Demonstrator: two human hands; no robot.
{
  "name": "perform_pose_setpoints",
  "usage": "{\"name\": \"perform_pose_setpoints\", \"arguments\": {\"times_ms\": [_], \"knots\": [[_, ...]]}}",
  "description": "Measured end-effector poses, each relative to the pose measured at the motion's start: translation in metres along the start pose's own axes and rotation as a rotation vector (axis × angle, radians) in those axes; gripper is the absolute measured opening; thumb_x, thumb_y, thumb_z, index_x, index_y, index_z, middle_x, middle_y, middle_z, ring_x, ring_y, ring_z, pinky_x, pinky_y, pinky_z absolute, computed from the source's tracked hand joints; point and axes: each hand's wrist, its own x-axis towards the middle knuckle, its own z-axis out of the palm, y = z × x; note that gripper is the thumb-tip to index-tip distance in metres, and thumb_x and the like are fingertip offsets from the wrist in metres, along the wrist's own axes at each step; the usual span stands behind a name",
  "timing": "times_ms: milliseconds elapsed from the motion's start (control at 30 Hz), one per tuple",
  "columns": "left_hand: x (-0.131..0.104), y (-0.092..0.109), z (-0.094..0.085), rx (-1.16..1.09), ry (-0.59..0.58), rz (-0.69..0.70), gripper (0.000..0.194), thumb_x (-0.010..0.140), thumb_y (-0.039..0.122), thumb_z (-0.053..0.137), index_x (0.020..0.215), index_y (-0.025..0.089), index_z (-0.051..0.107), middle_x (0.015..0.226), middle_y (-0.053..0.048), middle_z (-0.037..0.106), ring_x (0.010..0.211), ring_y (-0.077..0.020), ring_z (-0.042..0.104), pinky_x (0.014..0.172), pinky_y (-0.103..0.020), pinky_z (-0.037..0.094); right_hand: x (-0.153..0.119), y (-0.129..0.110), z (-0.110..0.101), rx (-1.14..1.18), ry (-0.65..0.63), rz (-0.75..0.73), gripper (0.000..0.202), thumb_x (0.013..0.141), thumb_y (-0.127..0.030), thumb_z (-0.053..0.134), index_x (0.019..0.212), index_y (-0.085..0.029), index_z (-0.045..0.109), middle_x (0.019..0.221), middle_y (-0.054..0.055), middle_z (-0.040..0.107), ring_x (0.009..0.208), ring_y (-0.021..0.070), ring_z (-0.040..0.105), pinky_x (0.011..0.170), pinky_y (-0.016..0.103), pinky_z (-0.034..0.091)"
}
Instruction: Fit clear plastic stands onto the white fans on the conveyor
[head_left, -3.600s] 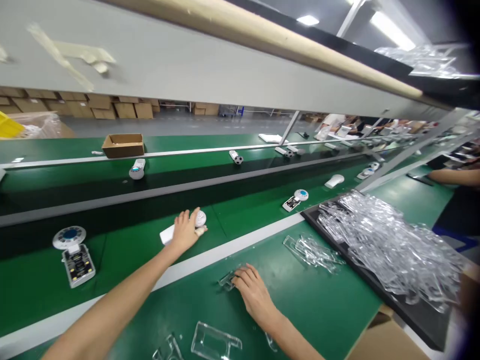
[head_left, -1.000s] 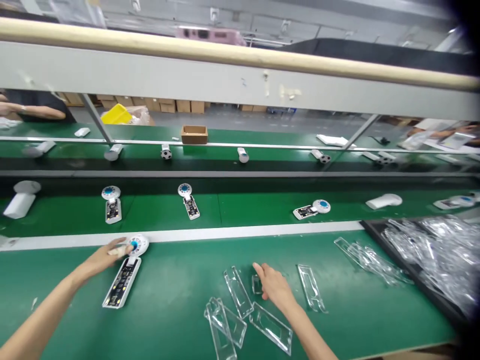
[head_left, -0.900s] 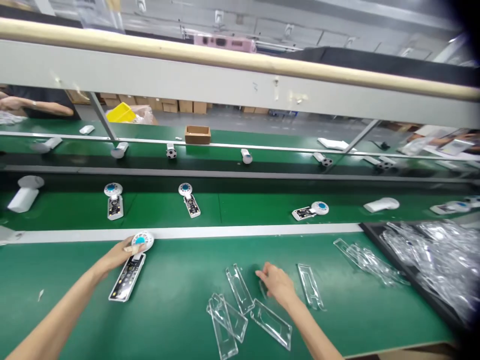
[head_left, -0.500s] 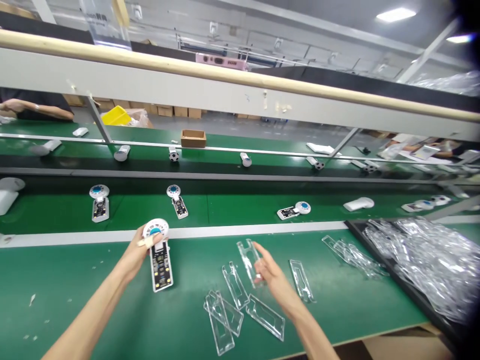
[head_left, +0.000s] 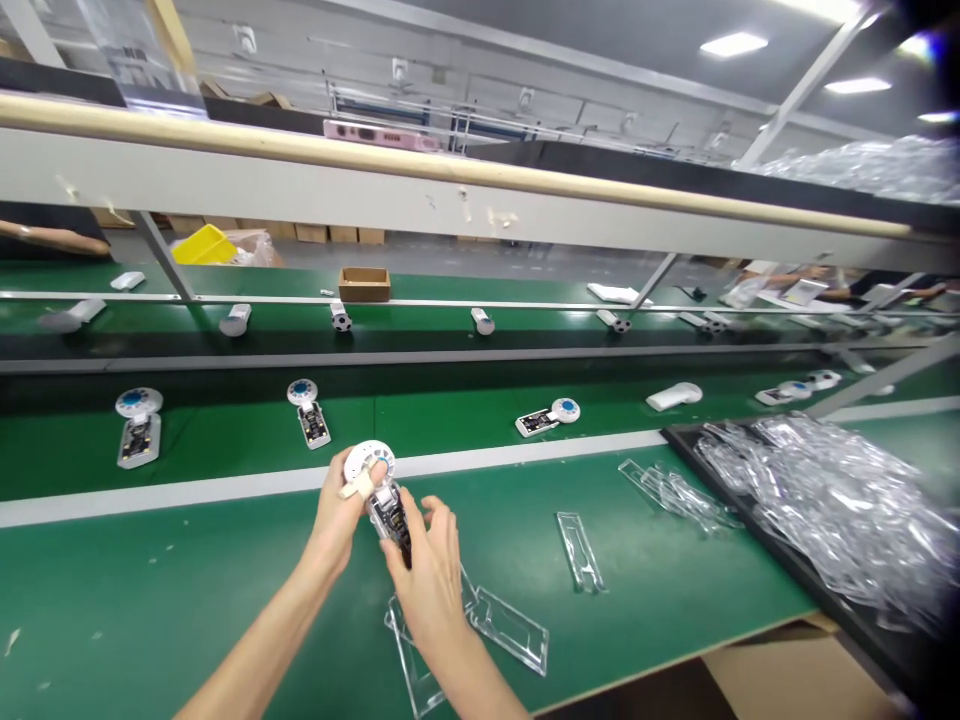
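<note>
My left hand point(head_left: 337, 515) grips a white handheld device point(head_left: 367, 462) by its round head, a tan wrap on the thumb. A bare circuit board point(head_left: 390, 515) shows in the device's handle. My right hand point(head_left: 431, 570) is closed round that handle, its fingers holding a clear plastic frame point(head_left: 376, 522) against the board; the fingers hide most of the frame. Below and right of this hand, more clear frames point(head_left: 514, 630) lie on the green bench, some partly covered by the forearm. Another clear frame point(head_left: 581, 552) lies apart, farther right.
Similar open devices point(head_left: 140, 430) rest on the green belt point(head_left: 442, 410) behind a white strip. A black tray point(head_left: 720, 490) piled with clear plastic parts stands at the right. A small cardboard box point(head_left: 365, 290) sits beyond. Across the line, a person's arm point(head_left: 56, 238) shows.
My right hand has carried the clear frame left, from above the bench to the device's handle. My left hand has brought the device rightward and tilted it. The view has shifted right.
</note>
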Motion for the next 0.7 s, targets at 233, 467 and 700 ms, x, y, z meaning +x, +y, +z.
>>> {"name": "perform_pose_setpoints", "arguments": {"times_ms": [233,467,700], "knots": [[-0.01,0.0,0.012,-0.179,-0.003,0.047,0.056,0.063,0.044,0.076,0.11,0.021,0.055,0.101,-0.005,0.063,0.087,-0.019,0.06,0.071,-0.028,0.047,-0.008,0.024,0.003,0.169,-0.067,-0.07,0.076,0.086,-0.009,0.043,0.146,-0.037,0.008,0.111,0.007,0.052,0.096,0.0213,0.056,0.077,0.034,0.053],[-0.014,-0.025,0.016,-0.164,-0.221,-0.276,0.058,0.06,0.05,0.076,0.101,0.011,0.064,0.096,-0.013,0.068,0.09,-0.0244,0.061,0.073,-0.031,0.048,0.0,0.026,-0.025,0.267,-0.13,-0.079,0.064,0.082,-0.011,0.05,0.139,-0.037,0.035,0.109,0.007,0.051,0.102,0.0234,0.05,0.088,0.041,0.046],[-0.037,-0.029,0.028,-0.029,-0.1,0.039,0.048,0.063,0.045,0.075,0.101,0.018,0.064,0.102,-0.008,0.066,0.101,-0.0256,0.058,0.087,-0.034,0.045,0.037,0.032,-0.003,0.719,0.25,0.514,0.052,0.092,-0.045,0.025,0.062,-0.018,0.058,0.06,0.003,0.058,0.06,0.0166,0.056,0.06,0.028,0.044]]}}
